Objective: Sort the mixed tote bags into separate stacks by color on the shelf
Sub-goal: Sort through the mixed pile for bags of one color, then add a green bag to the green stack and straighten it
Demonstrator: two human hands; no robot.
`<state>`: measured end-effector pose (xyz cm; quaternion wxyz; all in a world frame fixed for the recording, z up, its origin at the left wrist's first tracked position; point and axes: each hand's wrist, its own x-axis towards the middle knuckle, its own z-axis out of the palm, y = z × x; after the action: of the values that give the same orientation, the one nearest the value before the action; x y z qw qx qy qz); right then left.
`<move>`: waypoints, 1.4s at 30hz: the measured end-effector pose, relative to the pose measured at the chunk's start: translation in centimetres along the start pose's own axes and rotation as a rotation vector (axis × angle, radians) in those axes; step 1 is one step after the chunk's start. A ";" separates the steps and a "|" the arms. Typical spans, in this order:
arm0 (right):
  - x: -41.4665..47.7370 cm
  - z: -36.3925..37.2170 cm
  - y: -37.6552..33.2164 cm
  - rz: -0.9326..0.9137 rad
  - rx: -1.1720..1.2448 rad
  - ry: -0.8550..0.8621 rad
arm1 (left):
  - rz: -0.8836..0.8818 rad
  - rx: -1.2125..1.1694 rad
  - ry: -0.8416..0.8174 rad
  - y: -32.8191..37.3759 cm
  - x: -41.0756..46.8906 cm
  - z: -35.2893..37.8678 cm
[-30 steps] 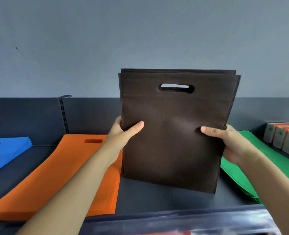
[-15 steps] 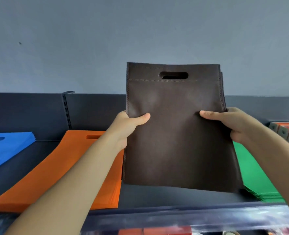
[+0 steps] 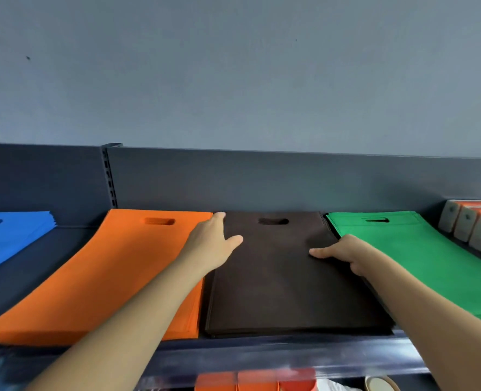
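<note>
I see the brown bags [image 3: 284,283] now flat on the shelf [image 3: 44,266] between orange stack [image 3: 106,277] and green stack [image 3: 420,263] — not upright anymore; left hand [image 3: 211,244] lies straight-fingered on them, right hand [image 3: 346,253] pinches their edge

Brown bags [image 3: 284,283] — upright to flat

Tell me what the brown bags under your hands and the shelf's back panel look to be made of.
The brown bags: likely non-woven synthetic fabric, matte, no gloss; thin flexible layers show at the front edge, with a die-cut handle slot. The back panel: probably painted sheet metal, smooth dark grey with a soft sheen; a slotted upright adjoins it.
</note>
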<state>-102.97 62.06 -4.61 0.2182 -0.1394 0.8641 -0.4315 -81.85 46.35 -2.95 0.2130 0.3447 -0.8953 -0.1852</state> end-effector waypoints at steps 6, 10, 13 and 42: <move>0.4 0.7 0.4 -0.041 -0.104 0.090 | 0.355 0.134 -0.257 0.2 -1.5 3.4; -1.1 0.1 0.0 -0.185 -0.367 0.200 | 0.340 0.371 -0.321 0.2 -2.1 4.7; -2.3 -1.7 0.5 -0.348 -0.426 0.257 | 0.377 0.392 -0.286 0.1 -2.2 4.9; 7.8 -27.4 15.1 -0.035 -0.294 0.015 | 0.123 0.210 -0.452 24.9 0.1 17.0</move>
<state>-124.13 86.39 -4.18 0.1812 -0.1818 0.9170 -0.3054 -103.96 66.76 -5.28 -0.0188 0.2598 -0.9537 -0.1504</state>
